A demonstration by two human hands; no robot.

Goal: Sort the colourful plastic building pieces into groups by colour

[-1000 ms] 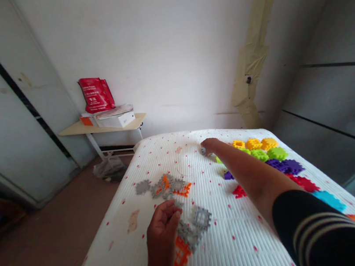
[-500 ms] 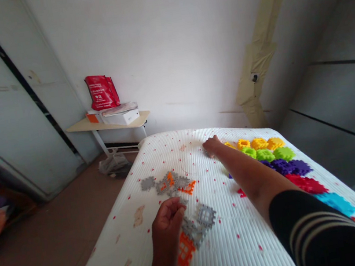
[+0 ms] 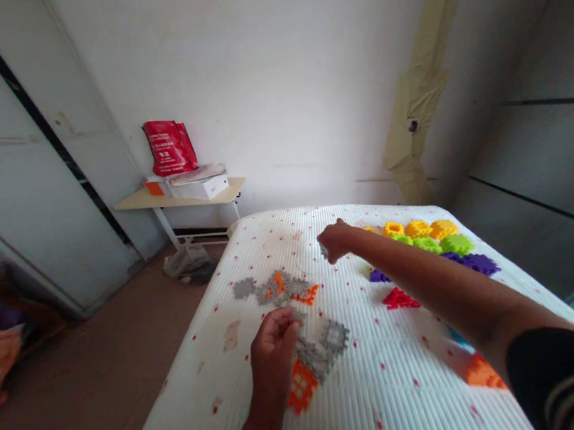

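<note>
My left hand (image 3: pixel 275 342) is closed, thumb and fingers pinched at the edge of a grey interlocking tile partly hidden by the fingers. Joined to it or lying right beside it are more grey tiles (image 3: pixel 333 336) and an orange window tile (image 3: pixel 302 386). Farther out over the sheet, my right hand (image 3: pixel 336 241) is closed on a grey tile (image 3: pixel 323 250), of which only an edge shows below the fingers. A cluster of grey and orange tiles (image 3: pixel 281 288) lies beyond my left hand, with a flat grey tile (image 3: pixel 245 288) at its left end.
Rows of yellow (image 3: pixel 418 228), green (image 3: pixel 456 244), purple (image 3: pixel 480 264) and red tiles (image 3: pixel 399 298) lie on the right of the white bed (image 3: pixel 395 400). My right forearm covers part of them. An orange tile (image 3: pixel 483 372) is nearer. A side table (image 3: pixel 134 200) bears a red bag (image 3: pixel 169 148).
My right hand has moved a little to the left and nearer with the grey tile, uncovering purple and red tiles. My left hand stays by the joined tiles; the view has shifted slightly.
</note>
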